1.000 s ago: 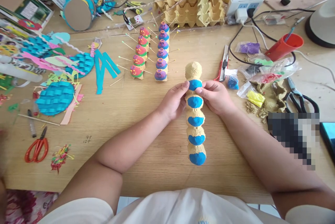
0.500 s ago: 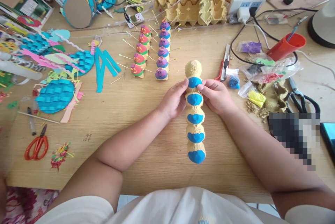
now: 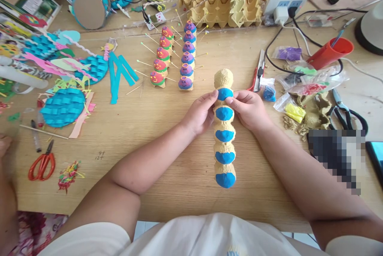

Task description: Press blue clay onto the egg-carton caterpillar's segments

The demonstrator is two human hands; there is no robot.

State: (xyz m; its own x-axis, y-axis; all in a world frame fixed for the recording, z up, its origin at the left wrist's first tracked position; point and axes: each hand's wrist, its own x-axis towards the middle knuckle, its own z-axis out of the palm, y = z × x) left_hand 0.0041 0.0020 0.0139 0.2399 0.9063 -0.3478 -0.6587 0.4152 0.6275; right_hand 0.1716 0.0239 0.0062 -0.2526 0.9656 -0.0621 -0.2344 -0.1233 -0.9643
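Observation:
A strip of egg-carton bumps (image 3: 224, 125) stands lengthwise in front of me, with blue clay on every bump but the far one, which is bare. My left hand (image 3: 201, 113) grips its left edge near the far end, thumb at the uppermost blue patch. From the right side my right hand (image 3: 249, 109) holds the same strip, thumb pressed on that blue patch. Beyond are two finished-looking rows, a red and green one (image 3: 160, 57) and a purple and blue one (image 3: 187, 56), both with thin sticks poking out.
Orange scissors (image 3: 42, 167) and woven blue paper pieces (image 3: 62, 107) lie at left. Egg trays (image 3: 209, 4) and a power strip (image 3: 285, 1) are at the back. Right are a cutter (image 3: 259, 71), clay bags (image 3: 295, 112), a red cup (image 3: 333, 53) and dark scissors (image 3: 344, 114). Another person's arm (image 3: 6, 200) shows at far left.
The view has shifted slightly, and both hands keep their hold on the strip. More of the other person's arm and hand has come into view at the left edge.

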